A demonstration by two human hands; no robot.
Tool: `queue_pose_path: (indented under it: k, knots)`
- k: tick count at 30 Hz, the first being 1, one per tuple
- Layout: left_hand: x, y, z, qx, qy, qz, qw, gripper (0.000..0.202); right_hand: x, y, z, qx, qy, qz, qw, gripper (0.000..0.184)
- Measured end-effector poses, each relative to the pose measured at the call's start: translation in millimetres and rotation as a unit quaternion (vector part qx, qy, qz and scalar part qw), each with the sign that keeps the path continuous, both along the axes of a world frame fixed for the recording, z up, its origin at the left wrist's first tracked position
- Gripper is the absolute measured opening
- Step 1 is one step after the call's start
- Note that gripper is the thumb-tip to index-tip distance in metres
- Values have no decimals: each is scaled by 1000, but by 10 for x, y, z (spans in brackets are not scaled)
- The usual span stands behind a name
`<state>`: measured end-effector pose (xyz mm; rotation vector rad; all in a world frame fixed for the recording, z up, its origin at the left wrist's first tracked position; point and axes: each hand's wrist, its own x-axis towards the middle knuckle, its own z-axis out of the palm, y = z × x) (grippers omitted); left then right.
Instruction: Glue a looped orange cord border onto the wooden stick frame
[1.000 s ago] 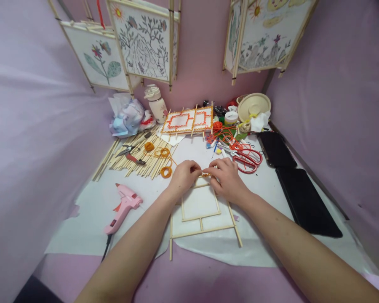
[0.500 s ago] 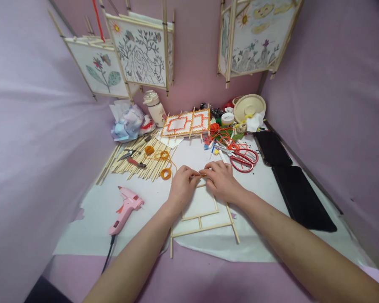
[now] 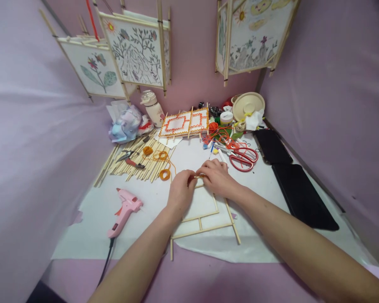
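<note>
A frame of thin wooden sticks (image 3: 199,231) lies on the white-covered table, its near corners pointing towards me. At its far bar my left hand (image 3: 180,191) is closed, thumb and fingers pinched together. My right hand (image 3: 217,179) is bent over the same bar, its fingertips nearly meeting the left ones. A little orange yarn (image 3: 202,176) shows at the fingertips of both hands. More of this yarn runs from behind my left hand to loose orange coils (image 3: 164,174) on the left. The fingers cover most of the far bar.
Left of the frame lies a pink glue gun (image 3: 126,210) with a black cord. Pruning shears (image 3: 131,160) rest on many loose sticks (image 3: 139,170). Red-handled scissors (image 3: 243,160) and two black tablets (image 3: 303,195) are on the right. A decorated panel (image 3: 185,123) and a bottle (image 3: 152,109) stand behind.
My fingertips have shifted slightly left along the far bar, and the right fingers have curled in a little. The view has tilted slightly; the frame stays in place.
</note>
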<state>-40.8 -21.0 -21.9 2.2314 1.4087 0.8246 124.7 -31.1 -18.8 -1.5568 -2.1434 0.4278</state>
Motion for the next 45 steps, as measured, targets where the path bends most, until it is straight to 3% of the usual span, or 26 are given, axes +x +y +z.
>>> queue_pose_path:
  k: [4,13,24,31,45]
  knots:
    - [7,-12,-7,-5,17,18,1000,13,12,3,-43,9,0,7,1000,30]
    - [4,-55,-30,78,75,25,994,7,21,-16,-58,13,2,3,1000,28]
    - [33,-43,14,49,50,-3,998,9,38,-20,-77,22,10,20,999,38]
    - [25,-36,5,58,49,-25,997,10,37,-11,-92,25,-11,19,999,28]
    - [26,-30,-9,39,67,-31,997,14,43,-17,-93,28,-10,15,999,25]
